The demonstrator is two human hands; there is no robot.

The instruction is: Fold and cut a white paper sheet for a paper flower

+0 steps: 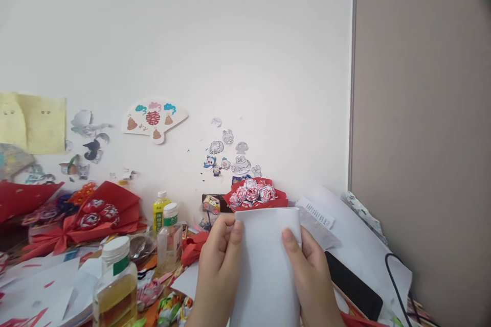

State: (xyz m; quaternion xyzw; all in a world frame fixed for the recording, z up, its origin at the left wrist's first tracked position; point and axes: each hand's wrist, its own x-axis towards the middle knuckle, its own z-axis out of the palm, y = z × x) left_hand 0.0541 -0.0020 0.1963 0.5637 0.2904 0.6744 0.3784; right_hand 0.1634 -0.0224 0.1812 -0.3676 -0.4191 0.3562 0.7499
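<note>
A folded sheet of white paper (pixel 266 265) is held upright in front of me, with its folded layers showing along the top edge. My left hand (pixel 220 260) grips its left side, thumb on the near face and fingers curled behind. On the right side my right hand (pixel 309 271) pinches it the same way, thumb near the upper corner. Just behind the paper's top edge sits a bouquet of pink-and-white paper flowers (pixel 252 194) in red wrapping. A black phone (pixel 356 286) lies to the right of my right hand.
Bottles crowd the left: a large one with yellow liquid (pixel 115 291), a clear one (pixel 169 240) and a yellow one (pixel 159 209). A red-wrapped bouquet (pixel 97 214), paper sheets (pixel 38 286) and colourful wrappers (pixel 172 306) clutter the table. A black cable (pixel 395 281) loops at right. Stickers (pixel 241 164) cover the wall.
</note>
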